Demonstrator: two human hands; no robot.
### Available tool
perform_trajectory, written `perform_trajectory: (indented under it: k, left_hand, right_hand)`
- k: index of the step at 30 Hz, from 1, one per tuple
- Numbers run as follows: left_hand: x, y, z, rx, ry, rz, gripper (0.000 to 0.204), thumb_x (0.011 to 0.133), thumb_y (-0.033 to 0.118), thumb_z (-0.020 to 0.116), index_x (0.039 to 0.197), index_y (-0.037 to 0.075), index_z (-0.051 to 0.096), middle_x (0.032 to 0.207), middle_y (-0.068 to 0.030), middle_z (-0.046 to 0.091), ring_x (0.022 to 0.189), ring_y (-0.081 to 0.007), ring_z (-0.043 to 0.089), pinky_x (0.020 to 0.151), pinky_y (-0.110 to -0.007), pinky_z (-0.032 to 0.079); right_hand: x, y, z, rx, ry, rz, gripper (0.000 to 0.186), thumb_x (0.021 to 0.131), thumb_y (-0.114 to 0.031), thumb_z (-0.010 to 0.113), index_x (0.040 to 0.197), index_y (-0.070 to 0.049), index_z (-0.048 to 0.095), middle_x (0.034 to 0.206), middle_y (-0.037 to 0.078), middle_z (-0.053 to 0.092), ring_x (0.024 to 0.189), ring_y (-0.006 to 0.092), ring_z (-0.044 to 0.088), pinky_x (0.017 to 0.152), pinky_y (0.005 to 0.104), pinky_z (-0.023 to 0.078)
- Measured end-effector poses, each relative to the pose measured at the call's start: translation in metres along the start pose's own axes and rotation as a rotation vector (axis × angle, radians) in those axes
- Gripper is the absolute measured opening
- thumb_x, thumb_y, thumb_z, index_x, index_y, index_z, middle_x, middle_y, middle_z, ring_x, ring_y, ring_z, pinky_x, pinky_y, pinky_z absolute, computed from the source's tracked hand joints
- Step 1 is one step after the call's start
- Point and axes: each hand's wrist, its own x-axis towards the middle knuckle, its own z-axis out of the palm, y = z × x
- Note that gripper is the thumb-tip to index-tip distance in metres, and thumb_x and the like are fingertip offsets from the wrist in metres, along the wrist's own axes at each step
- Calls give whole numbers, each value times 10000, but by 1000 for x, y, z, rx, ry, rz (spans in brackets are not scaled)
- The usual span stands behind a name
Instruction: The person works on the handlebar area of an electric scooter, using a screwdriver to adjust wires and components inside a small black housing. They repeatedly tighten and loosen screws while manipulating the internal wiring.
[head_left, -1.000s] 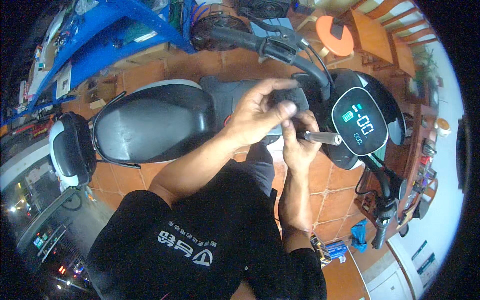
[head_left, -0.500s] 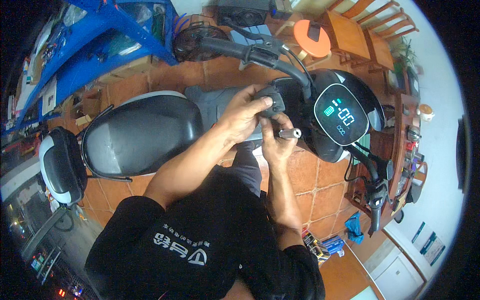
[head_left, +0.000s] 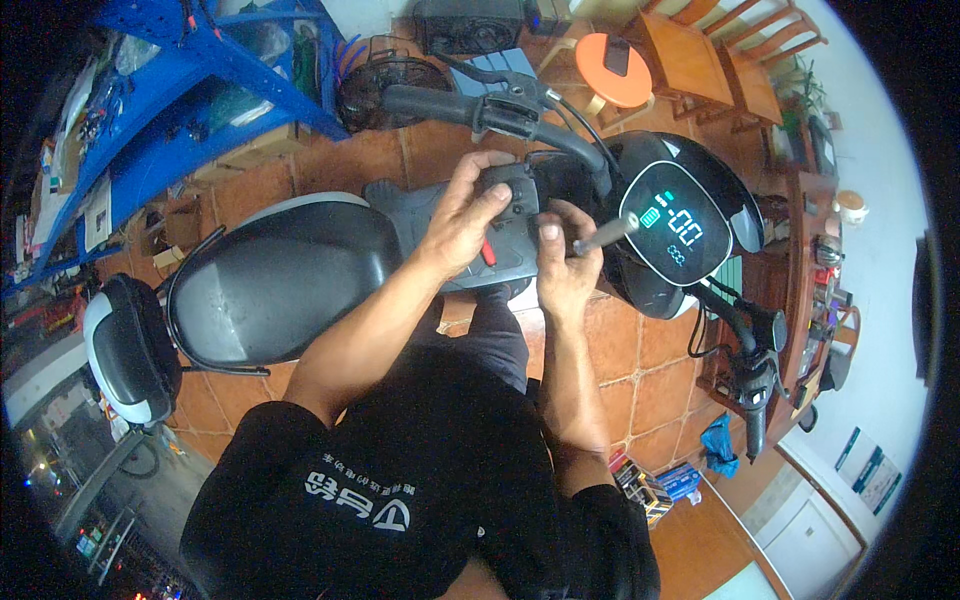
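Over the footboard of a scooter, my left hand (head_left: 466,222) closes its thumb and fingers on a dark grey plastic part (head_left: 519,196). My right hand (head_left: 567,268) is just to its right, its fingers wrapped around a tool with a grey cylindrical handle (head_left: 607,235). The handle's round end points toward the lit display (head_left: 680,228); the tool's other end is hidden by my fingers. A small red item (head_left: 488,253) shows beside my left palm, and I cannot make out its kind.
The black seat (head_left: 285,280) lies left, with a rear box (head_left: 135,345) behind it. Handlebar grips stand at the far side (head_left: 430,103) and near right (head_left: 755,425). Beyond are a fan (head_left: 390,90), an orange stool (head_left: 612,68) and a blue rack (head_left: 180,90).
My left hand has shifted slightly left and the dark part has tilted. The tool in my right hand now angles up and farther right. The red item has come into sight.
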Motion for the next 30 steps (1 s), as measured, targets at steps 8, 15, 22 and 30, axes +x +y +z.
perform_trajectory:
  k: [8, 15, 22, 30]
  left_hand:
    - [-2, 17, -7, 1000, -278, 425, 703, 657, 8, 715, 1311, 42, 460, 1353, -200, 443, 1294, -339, 427, 1057, -399, 368]
    - [0, 16, -9, 1089, -338, 480, 731, 613, -15, 749, 1275, 43, 447, 1387, -212, 403, 1297, -373, 415, 1061, -425, 375]
    - [3, 21, -10, 1084, -369, 495, 715, 624, -5, 759, 1263, 41, 441, 1383, -221, 404, 1305, -378, 408, 1060, -428, 375]
    - [6, 25, -13, 1122, -364, 528, 726, 606, -12, 755, 1263, 45, 450, 1387, -215, 411, 1309, -380, 407, 1068, -436, 367]
  right_hand:
    - [18, -1, 2, -83, -128, 96, 270, 765, -125, 755, 959, 38, 663, 611, 6, 603, 495, 54, 511, 444, 222, 392]
    - [14, 3, 2, 120, -131, 140, 196, 781, -86, 753, 913, 25, 659, 673, 23, 622, 552, 64, 534, 502, 217, 422]
    - [14, -4, 2, 116, -147, 188, 211, 779, -55, 749, 937, 24, 634, 681, 13, 611, 568, 64, 524, 516, 217, 422]
    - [17, -3, 2, 122, -193, 143, 207, 782, -52, 744, 940, 23, 633, 690, -1, 599, 563, 58, 507, 511, 219, 407]
